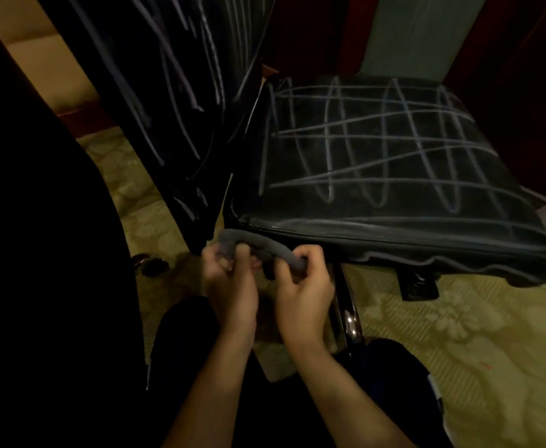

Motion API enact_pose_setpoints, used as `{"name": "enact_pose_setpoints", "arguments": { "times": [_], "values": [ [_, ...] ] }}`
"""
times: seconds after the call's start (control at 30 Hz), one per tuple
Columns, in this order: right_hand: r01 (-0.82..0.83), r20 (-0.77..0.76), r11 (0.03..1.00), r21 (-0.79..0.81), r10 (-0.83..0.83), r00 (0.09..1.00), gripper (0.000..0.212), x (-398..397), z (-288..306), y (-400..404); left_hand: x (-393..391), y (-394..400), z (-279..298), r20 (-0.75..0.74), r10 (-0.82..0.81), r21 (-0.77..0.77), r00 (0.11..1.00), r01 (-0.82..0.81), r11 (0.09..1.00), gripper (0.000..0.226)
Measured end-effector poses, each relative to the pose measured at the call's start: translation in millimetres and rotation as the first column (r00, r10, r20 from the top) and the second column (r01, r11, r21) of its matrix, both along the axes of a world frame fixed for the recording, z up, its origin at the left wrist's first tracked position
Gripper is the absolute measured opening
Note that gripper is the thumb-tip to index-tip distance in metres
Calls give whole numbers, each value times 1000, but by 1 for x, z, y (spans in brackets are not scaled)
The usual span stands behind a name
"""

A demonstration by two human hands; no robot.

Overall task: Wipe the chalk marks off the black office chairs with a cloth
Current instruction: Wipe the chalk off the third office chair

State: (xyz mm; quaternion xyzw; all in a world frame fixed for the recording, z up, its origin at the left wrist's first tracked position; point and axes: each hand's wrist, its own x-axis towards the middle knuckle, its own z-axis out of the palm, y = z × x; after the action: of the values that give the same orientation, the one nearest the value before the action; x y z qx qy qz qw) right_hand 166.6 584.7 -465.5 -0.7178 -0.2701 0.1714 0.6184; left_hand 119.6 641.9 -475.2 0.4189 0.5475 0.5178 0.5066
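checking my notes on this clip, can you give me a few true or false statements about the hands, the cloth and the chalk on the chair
1. Both hands grip the cloth. True: the left hand and right hand hold its rolled ends.
2. The cloth is white. False: it is grey.
3. The chair seat still carries chalk marks. True.
4. The cloth is pressed onto the middle of the seat. False: it is held at the seat's front corner.
5. The floor is bare wood. False: it is patterned carpet.
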Motion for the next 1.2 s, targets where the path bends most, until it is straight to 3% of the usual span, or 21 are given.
{"name": "enact_pose_setpoints", "arguments": {
  "times": [0.1,0.23,0.33,0.53,0.7,0.97,1.2],
  "values": [
    [106,16,993,56,-107,994,19,12,0,-8,14,-10,4,16,-46,35,999,45,998,10],
    [341,-70,934,109,-335,939,19,64,-2,-43,59,-49,12,35,-242,43,970,241,970,13],
    [407,-47,910,78,-404,913,23,76,0,-46,70,-53,12,11,-262,39,965,261,965,12],
    [348,86,937,-40,-344,935,18,38,3,-10,37,-18,7,-36,-137,59,990,139,988,16],
    [246,33,969,-4,-245,969,22,27,6,1,28,1,12,-63,-60,103,996,66,993,8],
    [472,90,881,-31,-468,879,24,84,9,-65,81,-56,16,-105,-339,131,935,351,927,15],
    [341,184,940,-8,-334,924,16,53,6,-24,50,-13,18,-85,-288,111,954,296,949,19]
  ]
}}
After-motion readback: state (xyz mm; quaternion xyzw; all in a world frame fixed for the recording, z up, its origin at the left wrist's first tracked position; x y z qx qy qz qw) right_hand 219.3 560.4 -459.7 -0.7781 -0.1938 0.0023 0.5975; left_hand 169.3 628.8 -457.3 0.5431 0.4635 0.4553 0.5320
